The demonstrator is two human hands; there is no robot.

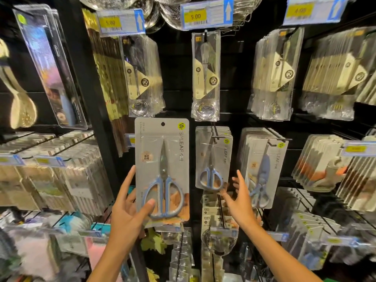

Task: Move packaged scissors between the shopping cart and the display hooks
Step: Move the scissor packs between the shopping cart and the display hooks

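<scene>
The left hand point(127, 208) pinches the scissors card point(162, 171) low; stiff, light, probably slippery. The right hand point(240, 200), fingers spread, reaches right of it.

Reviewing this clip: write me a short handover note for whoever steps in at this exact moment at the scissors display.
Left hand: grips the held scissors pack near its bottom, thumb across the front, pack upright in front of the display; its hang hole is free, on no hook.
Right hand: open, holds nothing, fingers reaching toward the lower edge of the hanging scissors packs on the middle hook.
More scissors packs hang on the hook to the right.
Done: cannot tell; the cart is out of view.
Left: probably hang the held pack on the middle hook.
</scene>
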